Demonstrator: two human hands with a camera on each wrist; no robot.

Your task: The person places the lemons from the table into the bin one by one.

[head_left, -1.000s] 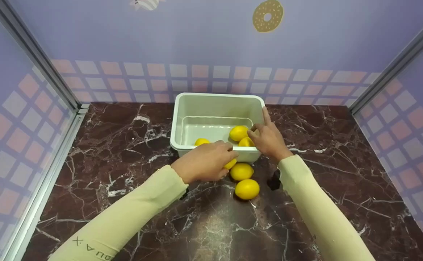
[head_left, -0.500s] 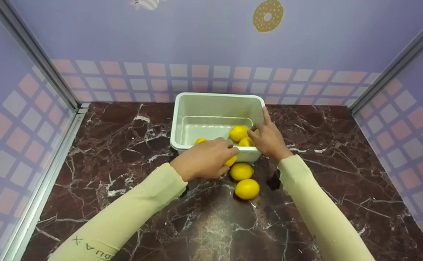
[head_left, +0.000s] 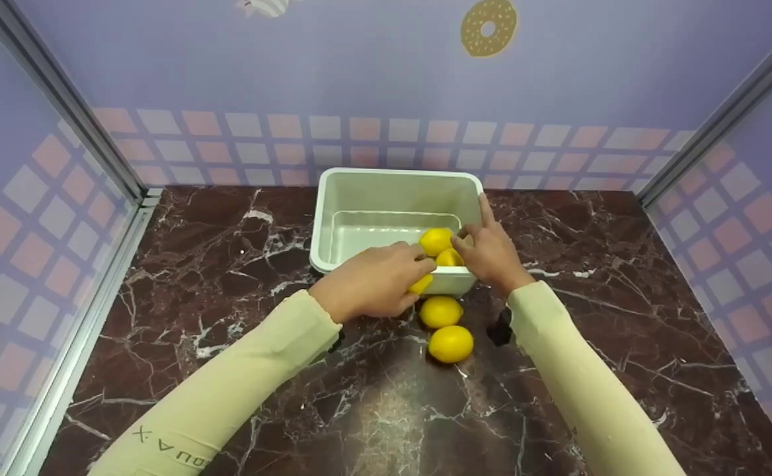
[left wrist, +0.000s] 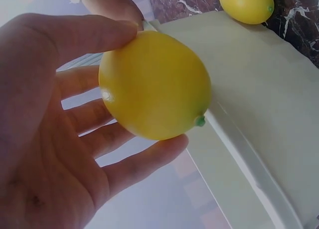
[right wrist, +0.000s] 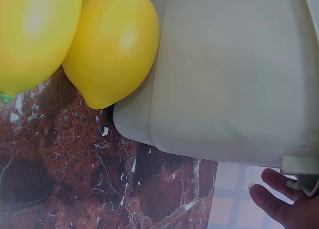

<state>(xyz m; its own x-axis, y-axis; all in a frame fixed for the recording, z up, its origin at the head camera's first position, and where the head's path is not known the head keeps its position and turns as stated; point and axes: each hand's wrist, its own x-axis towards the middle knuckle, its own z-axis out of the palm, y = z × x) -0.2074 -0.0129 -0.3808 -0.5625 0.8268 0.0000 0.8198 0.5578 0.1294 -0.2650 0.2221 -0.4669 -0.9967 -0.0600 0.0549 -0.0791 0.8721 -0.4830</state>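
My left hand (head_left: pixel 374 280) holds a yellow lemon (left wrist: pixel 154 84) with a green stem tip, thumb on one side and fingers on the other. That hand is at the front rim of a pale, rectangular plastic bin (head_left: pixel 396 173). My right hand (head_left: pixel 490 254) grips the bin's right rim near the front corner, thumb toward the inside. Inside the bin, beside that thumb, lie a lemon (head_left: pixel 436 242) and another lemon (head_left: pixel 449 258) partly hidden by the front wall. Outside, in front of the bin, a lemon (head_left: pixel 441 312) and a nearer lemon (head_left: pixel 451 344) rest on the tabletop.
The dark red marbled tabletop (head_left: pixel 227 370) reaches back to a purple wall (head_left: pixel 386 73) with pink and white squares. Side panels with metal frame posts (head_left: pixel 62 92) stand left and right. The bin is close to the back wall.
My left hand has risen slightly toward the bin with the lemon and now covers a lemon seen earlier inside near the front wall. My right hand and the bin stay in place.
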